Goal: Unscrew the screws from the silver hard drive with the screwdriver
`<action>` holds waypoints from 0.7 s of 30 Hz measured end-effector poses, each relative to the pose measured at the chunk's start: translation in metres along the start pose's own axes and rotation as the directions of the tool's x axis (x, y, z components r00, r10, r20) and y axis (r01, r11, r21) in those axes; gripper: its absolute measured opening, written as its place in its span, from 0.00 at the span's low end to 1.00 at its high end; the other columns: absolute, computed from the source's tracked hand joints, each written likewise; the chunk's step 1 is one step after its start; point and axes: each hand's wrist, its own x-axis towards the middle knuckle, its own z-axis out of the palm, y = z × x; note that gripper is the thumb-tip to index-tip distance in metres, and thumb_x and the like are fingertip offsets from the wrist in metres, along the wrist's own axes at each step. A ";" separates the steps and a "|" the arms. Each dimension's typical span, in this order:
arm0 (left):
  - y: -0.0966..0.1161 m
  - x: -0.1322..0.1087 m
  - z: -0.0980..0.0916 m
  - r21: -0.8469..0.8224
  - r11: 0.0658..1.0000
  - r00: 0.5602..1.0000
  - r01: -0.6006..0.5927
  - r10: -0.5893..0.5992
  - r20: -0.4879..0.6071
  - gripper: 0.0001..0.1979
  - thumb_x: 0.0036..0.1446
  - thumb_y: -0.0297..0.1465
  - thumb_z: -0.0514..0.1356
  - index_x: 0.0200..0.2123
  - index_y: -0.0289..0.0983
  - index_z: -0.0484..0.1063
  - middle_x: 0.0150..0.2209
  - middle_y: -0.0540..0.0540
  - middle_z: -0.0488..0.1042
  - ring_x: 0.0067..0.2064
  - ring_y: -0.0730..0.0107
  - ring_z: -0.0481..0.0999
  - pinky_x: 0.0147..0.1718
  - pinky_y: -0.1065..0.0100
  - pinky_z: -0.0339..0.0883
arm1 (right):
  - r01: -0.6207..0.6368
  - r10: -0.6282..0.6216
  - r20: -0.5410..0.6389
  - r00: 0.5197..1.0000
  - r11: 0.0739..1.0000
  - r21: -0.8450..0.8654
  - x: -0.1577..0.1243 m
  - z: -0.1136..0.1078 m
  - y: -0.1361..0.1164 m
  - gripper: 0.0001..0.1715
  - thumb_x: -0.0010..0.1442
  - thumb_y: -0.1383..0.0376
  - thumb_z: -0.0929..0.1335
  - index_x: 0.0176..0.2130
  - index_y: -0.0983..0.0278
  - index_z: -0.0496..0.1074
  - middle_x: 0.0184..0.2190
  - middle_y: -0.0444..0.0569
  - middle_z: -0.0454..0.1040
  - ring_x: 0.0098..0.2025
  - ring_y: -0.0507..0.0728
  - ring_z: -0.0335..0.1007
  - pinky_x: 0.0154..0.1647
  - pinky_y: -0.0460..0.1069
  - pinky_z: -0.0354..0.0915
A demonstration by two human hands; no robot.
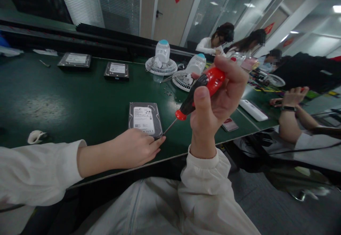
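Observation:
A hard drive (144, 119) with a white label lies flat on the green tabletop in front of me. My right hand (221, 96) is wrapped round the red and black handle of a screwdriver (195, 91). The thin shaft slants down to the drive's near right corner, where the tip meets my fingertips. My left hand (133, 148) rests at the drive's near edge, its fingers drawn together by that corner. Whether those fingers pinch a screw or the shaft's tip is too small to tell.
Two more hard drives, one at far left (74, 60) and one nearer (116, 70), lie on the green table (66, 96). Small screws (168, 93) are scattered beyond my drive. Two white fans (161, 59) stand behind them. At right is a co-worker's hand (293, 96) with a wristband.

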 end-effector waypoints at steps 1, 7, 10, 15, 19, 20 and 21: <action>0.000 0.000 0.000 -0.002 1.000 1.000 0.002 -0.002 -0.001 0.19 0.67 0.32 0.53 0.54 0.27 0.73 0.27 0.45 0.80 0.24 0.62 0.78 0.20 0.63 0.67 | -0.012 0.011 0.019 1.000 1.000 0.015 0.000 -0.001 0.001 0.25 0.59 0.48 0.67 0.55 0.49 0.69 0.51 0.44 0.73 0.56 0.62 0.71 0.58 0.62 0.71; -0.001 0.001 0.001 -0.017 1.000 1.000 0.002 -0.002 -0.010 0.18 0.67 0.32 0.54 0.53 0.27 0.74 0.26 0.45 0.79 0.23 0.63 0.78 0.20 0.63 0.67 | 0.022 -0.025 0.019 1.000 0.987 0.160 0.002 0.001 0.002 0.26 0.59 0.56 0.67 0.56 0.54 0.70 0.53 0.45 0.74 0.52 0.59 0.74 0.53 0.58 0.74; -0.001 0.001 0.000 -0.017 1.000 1.000 0.006 -0.006 -0.008 0.18 0.67 0.32 0.54 0.53 0.27 0.74 0.27 0.45 0.80 0.23 0.63 0.78 0.20 0.63 0.67 | 0.024 -0.022 -0.048 0.999 0.999 0.040 0.003 0.001 0.003 0.26 0.56 0.54 0.71 0.54 0.53 0.71 0.51 0.43 0.73 0.51 0.58 0.73 0.52 0.57 0.74; -0.001 0.001 0.000 -0.017 1.000 1.000 -0.003 0.003 -0.011 0.19 0.67 0.32 0.53 0.53 0.26 0.74 0.27 0.44 0.80 0.23 0.62 0.78 0.20 0.62 0.67 | 0.043 -0.052 0.072 0.996 0.991 0.125 0.004 0.001 0.007 0.28 0.61 0.50 0.64 0.58 0.53 0.69 0.53 0.44 0.76 0.57 0.59 0.73 0.58 0.58 0.72; -0.001 0.000 0.000 -0.027 1.000 1.000 0.001 -0.001 -0.009 0.19 0.67 0.32 0.53 0.53 0.26 0.73 0.27 0.45 0.80 0.23 0.62 0.78 0.20 0.62 0.68 | 0.071 -0.073 0.014 0.997 0.992 0.100 0.005 0.001 0.003 0.25 0.59 0.54 0.67 0.55 0.53 0.71 0.50 0.43 0.76 0.49 0.57 0.75 0.51 0.56 0.74; -0.001 0.000 0.001 -0.028 1.000 1.000 0.001 -0.001 -0.007 0.19 0.67 0.32 0.53 0.54 0.26 0.73 0.27 0.45 0.80 0.23 0.62 0.78 0.20 0.62 0.68 | 0.067 -0.066 -0.014 0.998 0.996 0.059 0.005 0.001 0.002 0.24 0.58 0.54 0.68 0.54 0.52 0.72 0.49 0.43 0.75 0.49 0.57 0.74 0.51 0.56 0.73; -0.001 0.000 0.001 -0.028 1.000 1.000 0.000 0.000 -0.007 0.19 0.67 0.32 0.53 0.54 0.26 0.73 0.27 0.45 0.80 0.23 0.62 0.78 0.20 0.62 0.68 | 0.055 -0.054 -0.023 0.998 0.998 0.029 0.004 0.000 0.002 0.23 0.58 0.54 0.68 0.53 0.51 0.72 0.49 0.42 0.75 0.49 0.57 0.72 0.52 0.57 0.72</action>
